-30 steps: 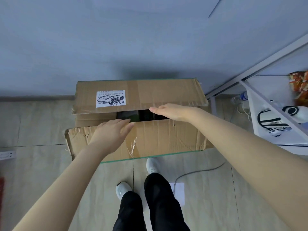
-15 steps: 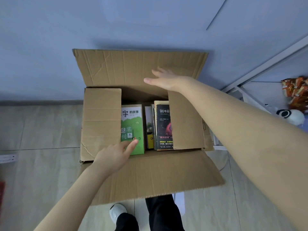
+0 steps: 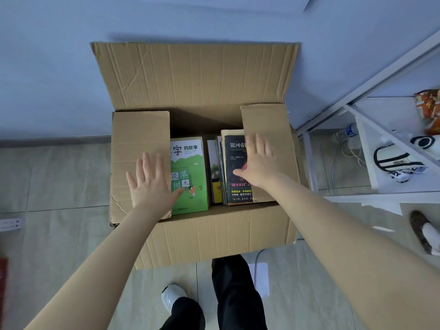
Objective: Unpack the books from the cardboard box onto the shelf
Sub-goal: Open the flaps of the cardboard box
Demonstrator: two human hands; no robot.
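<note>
Pressing left hand (image 3: 152, 181) flat on left inner flap (image 3: 140, 163), right hand (image 3: 259, 163) flat on right inner flap (image 3: 269, 148); both spread wide, gripping nothing. Books inside cardboard box (image 3: 214, 234) on floor: green book (image 3: 190, 186), black book (image 3: 235, 163). Shelf (image 3: 371, 158) standing right. Risk: flaps springing back over books, blocking reach.
</note>
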